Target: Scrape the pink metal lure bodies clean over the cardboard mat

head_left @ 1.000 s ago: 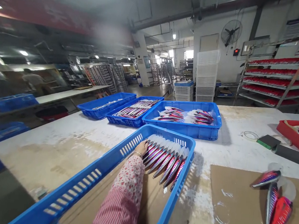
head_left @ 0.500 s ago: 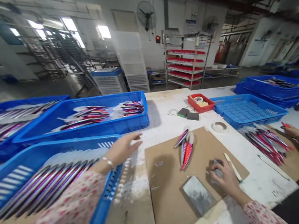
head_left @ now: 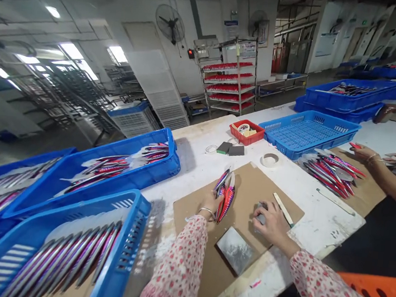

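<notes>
On a brown cardboard sheet point(head_left: 250, 186) lie a few pink, purple and silver fishing lures point(head_left: 229, 197) with clear lips. My left hand point(head_left: 209, 204) is at the lower left of this group, its fingers closed on one lure and partly hiding it. My right hand point(head_left: 271, 221) is curled over a small grey block point(head_left: 260, 216), which looks like a sanding sponge, on the right part of the cardboard. Between and below the hands sits a grey flat block with a whitish, dusty top point(head_left: 236, 250). A pale flat stick point(head_left: 282, 209) lies just beyond my right hand.
Blue baskets point(head_left: 132, 245) of lures stand at the left. Behind are tape rolls point(head_left: 270, 160), dark sponge blocks point(head_left: 236, 150), a red tray point(head_left: 255, 136) and a blue crate point(head_left: 311, 131). At right, a co-worker's hands point(head_left: 365, 154) are near a lure pile point(head_left: 332, 173).
My left hand has moved from above the blue basket, rightward to the lures on the cardboard, and closed on one. My right hand keeps the grey block. The camera view has shifted.
</notes>
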`<state>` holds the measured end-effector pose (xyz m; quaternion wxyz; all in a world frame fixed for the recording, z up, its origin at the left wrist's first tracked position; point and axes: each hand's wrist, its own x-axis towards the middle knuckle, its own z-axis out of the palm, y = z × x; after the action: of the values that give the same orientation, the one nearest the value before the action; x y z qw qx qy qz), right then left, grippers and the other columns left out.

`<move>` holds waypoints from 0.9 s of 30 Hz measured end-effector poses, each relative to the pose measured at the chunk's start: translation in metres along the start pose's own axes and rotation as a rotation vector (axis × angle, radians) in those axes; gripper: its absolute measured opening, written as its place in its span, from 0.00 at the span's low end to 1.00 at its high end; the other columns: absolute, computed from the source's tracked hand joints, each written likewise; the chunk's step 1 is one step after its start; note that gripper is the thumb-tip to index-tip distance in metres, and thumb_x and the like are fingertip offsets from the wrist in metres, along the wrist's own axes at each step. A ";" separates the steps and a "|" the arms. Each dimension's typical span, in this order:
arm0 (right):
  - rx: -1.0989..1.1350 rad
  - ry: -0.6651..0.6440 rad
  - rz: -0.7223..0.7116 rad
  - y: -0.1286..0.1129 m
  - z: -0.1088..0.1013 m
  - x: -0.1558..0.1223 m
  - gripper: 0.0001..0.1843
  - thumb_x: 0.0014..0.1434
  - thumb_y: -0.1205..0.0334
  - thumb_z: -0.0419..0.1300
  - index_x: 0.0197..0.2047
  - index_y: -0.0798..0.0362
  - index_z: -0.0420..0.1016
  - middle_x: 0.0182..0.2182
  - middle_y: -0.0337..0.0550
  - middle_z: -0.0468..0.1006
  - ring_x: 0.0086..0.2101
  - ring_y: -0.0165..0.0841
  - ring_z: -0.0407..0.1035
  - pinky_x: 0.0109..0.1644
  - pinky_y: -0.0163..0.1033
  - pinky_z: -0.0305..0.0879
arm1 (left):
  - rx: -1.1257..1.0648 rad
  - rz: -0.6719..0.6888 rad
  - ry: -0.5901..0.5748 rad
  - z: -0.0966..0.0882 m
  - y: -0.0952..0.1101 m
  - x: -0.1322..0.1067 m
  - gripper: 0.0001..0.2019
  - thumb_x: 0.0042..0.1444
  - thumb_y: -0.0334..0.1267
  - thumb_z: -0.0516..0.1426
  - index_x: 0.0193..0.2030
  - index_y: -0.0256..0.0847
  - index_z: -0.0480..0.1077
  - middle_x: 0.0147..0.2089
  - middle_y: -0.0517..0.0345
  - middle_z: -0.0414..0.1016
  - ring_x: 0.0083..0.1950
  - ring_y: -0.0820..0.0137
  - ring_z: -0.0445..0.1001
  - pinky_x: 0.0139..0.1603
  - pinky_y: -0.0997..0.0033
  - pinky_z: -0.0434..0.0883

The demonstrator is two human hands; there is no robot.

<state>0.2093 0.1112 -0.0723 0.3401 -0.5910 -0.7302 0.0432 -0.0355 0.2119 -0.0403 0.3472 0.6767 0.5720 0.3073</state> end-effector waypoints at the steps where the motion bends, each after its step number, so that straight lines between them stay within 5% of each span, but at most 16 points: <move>1: 0.000 0.000 0.005 0.000 0.000 0.000 0.02 0.52 0.59 0.64 0.32 0.45 0.76 0.49 0.43 0.72 0.49 0.45 0.63 0.52 0.51 0.61 | -0.080 -0.042 -0.003 -0.004 -0.002 -0.007 0.19 0.54 0.55 0.58 0.35 0.38 0.73 0.23 0.56 0.73 0.27 0.66 0.73 0.29 0.69 0.64; 8: 0.007 -0.007 0.002 -0.001 -0.003 0.000 0.02 0.53 0.59 0.63 0.32 0.46 0.77 0.49 0.44 0.72 0.49 0.45 0.63 0.50 0.49 0.62 | -0.591 -0.270 0.001 -0.032 0.009 -0.113 0.26 0.51 0.59 0.59 0.46 0.39 0.69 0.29 0.60 0.71 0.26 0.74 0.69 0.26 0.75 0.67; 11: 0.000 0.003 -0.013 0.001 -0.004 0.000 0.03 0.54 0.58 0.62 0.32 0.46 0.77 0.48 0.45 0.72 0.49 0.45 0.63 0.52 0.50 0.61 | -1.092 -0.362 -0.117 -0.032 0.026 -0.157 0.20 0.52 0.48 0.63 0.47 0.41 0.68 0.32 0.63 0.67 0.23 0.82 0.61 0.18 0.85 0.57; 13: -0.008 0.009 -0.016 0.004 -0.004 -0.001 0.04 0.54 0.58 0.61 0.33 0.46 0.78 0.49 0.46 0.71 0.50 0.45 0.63 0.53 0.50 0.61 | -1.227 -0.415 -0.195 -0.027 0.035 -0.177 0.18 0.55 0.49 0.61 0.47 0.43 0.67 0.31 0.66 0.64 0.20 0.85 0.54 0.14 0.87 0.50; 17: -0.011 0.007 -0.020 0.008 -0.003 -0.001 0.04 0.54 0.58 0.61 0.33 0.46 0.78 0.49 0.46 0.71 0.50 0.45 0.62 0.55 0.50 0.60 | -1.287 -0.410 -0.238 -0.011 0.043 -0.200 0.19 0.55 0.52 0.61 0.48 0.44 0.67 0.26 0.71 0.58 0.16 0.87 0.45 0.12 0.88 0.48; 23: -0.007 0.002 -0.021 0.010 -0.005 0.000 0.06 0.54 0.57 0.62 0.34 0.47 0.78 0.50 0.46 0.70 0.51 0.45 0.61 0.56 0.51 0.60 | -1.526 -0.406 -0.495 0.008 0.039 -0.215 0.21 0.55 0.58 0.59 0.46 0.43 0.69 0.21 0.73 0.54 0.13 0.87 0.38 0.08 0.87 0.44; 27: -0.013 0.000 -0.024 0.011 -0.005 0.001 0.06 0.55 0.57 0.62 0.34 0.47 0.78 0.51 0.46 0.70 0.52 0.45 0.62 0.57 0.51 0.59 | -1.596 -0.415 -0.563 0.015 0.036 -0.224 0.24 0.56 0.61 0.57 0.47 0.43 0.70 0.21 0.73 0.54 0.12 0.88 0.36 0.07 0.86 0.40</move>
<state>0.2208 0.1133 -0.0732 0.3368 -0.5842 -0.7376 0.0343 -0.0385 -0.0143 -0.0234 0.8952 0.1642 0.1903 0.3680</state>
